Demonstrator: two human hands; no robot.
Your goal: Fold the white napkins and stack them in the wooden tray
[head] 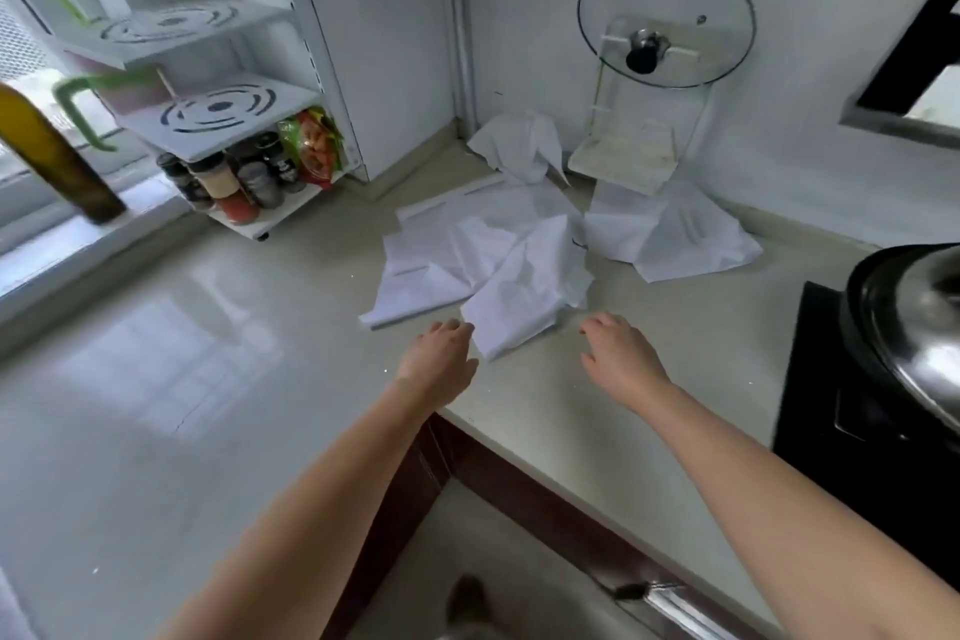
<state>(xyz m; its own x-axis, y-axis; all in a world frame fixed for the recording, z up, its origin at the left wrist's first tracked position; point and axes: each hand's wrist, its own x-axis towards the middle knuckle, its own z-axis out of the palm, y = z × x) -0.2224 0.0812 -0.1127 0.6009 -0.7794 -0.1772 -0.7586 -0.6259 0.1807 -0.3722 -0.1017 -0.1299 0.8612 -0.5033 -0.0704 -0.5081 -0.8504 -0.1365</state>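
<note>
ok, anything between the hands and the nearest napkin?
Nothing visible. The left hand is at the near napkin's left edge; the right hand has only bare counter before it. No wooden tray in view.

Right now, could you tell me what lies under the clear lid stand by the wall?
A white napkin spreads out from beneath the lid stand onto the counter. How far it reaches underneath is hidden.

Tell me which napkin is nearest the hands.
The crumpled napkin at the front of the pile: its near corner lies just beside the left hand. The others lie farther back, toward the wall, one under the lid rack.
</note>
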